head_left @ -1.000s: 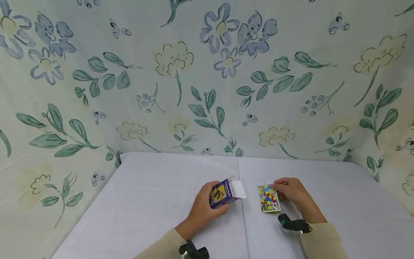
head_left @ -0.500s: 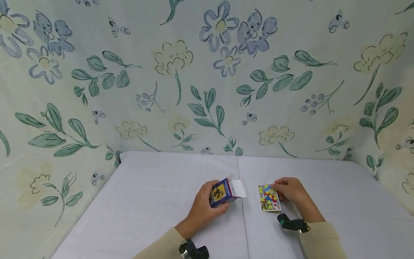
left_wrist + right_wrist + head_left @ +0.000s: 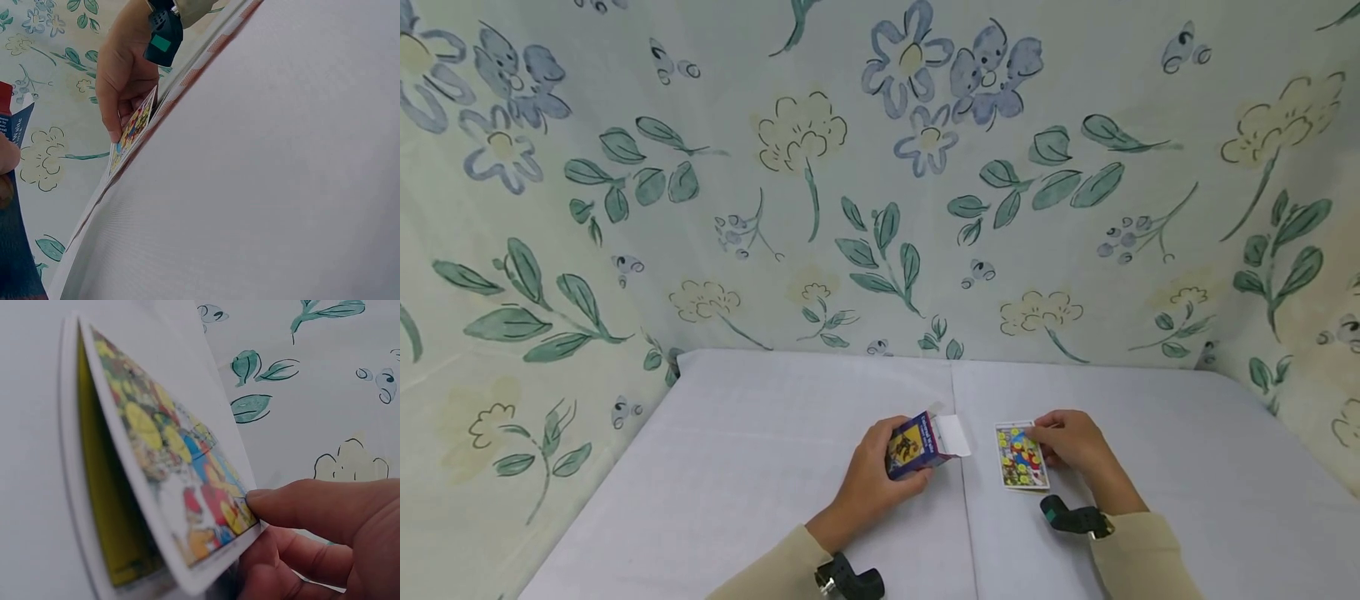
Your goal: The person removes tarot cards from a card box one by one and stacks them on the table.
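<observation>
In the head view my left hand [image 3: 877, 477] grips a small blue and yellow card box [image 3: 913, 448], its white flap [image 3: 952, 437] standing open toward the right. To the right, my right hand [image 3: 1080, 444] pinches colourful white-bordered cards [image 3: 1022, 456] at their right edge. The right wrist view shows the thumb on the front card [image 3: 181, 456], and a yellow-faced card [image 3: 100, 481] behind it, parted by a narrow gap. In the left wrist view, part of the box [image 3: 19, 231] and the gripping fingers appear at the left edge.
A white cloth [image 3: 760, 442] with a crease down its middle covers the table. Behind and at both sides hangs a floral curtain [image 3: 820, 267]. Each wrist wears a black device, at the left wrist [image 3: 850, 578] and the right wrist [image 3: 1075, 517].
The cards and my right hand have shifted very slightly, and the gap below the front card looks narrower. My left hand and the box have stayed nearly still.
</observation>
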### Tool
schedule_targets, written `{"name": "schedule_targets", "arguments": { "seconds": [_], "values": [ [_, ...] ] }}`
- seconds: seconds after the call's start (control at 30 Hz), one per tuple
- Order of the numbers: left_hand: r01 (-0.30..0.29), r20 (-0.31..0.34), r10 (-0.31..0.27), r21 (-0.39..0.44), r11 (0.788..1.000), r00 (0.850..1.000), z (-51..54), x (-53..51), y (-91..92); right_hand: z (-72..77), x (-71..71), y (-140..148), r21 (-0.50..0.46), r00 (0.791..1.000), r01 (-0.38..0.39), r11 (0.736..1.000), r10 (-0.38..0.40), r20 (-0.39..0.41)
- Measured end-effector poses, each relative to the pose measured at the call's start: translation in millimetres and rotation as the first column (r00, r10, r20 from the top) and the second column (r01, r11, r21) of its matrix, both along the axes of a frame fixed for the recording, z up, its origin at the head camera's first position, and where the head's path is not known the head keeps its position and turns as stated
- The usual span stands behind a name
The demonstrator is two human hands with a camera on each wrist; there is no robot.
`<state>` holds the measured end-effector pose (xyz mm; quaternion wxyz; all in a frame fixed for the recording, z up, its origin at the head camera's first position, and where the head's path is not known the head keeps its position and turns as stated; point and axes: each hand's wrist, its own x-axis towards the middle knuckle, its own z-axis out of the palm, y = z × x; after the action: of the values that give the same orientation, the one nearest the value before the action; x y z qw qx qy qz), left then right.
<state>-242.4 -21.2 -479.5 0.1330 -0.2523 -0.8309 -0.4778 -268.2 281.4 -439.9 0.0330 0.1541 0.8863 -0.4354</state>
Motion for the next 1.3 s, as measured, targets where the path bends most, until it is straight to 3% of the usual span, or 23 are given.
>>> {"name": "schedule_targets", "arguments": {
  "seconds": [0.43,0.83,1.3],
  "values": [
    [-0.009,0.004,0.009,-0.007,1.0,1.0,-0.5,0.3,-0.3,-2.5,-0.6,-3.8,0.069,1.0,0.014,0.998,-0.013,-0.013],
    [-0.004,-0.005,0.004,-0.001,1.0,1.0,0.1,-0.4,0.1,-0.9,-0.8,-6.0,0.077,1.0,0.024,0.997,-0.023,-0.01],
    [0.002,0.014,-0.002,-0.003,1.0,1.0,1.4,-0.1,-0.2,-0.7,0.0,-8.1,0.119,1.0,-0.004,0.993,0.007,-0.027]
  ]
}}
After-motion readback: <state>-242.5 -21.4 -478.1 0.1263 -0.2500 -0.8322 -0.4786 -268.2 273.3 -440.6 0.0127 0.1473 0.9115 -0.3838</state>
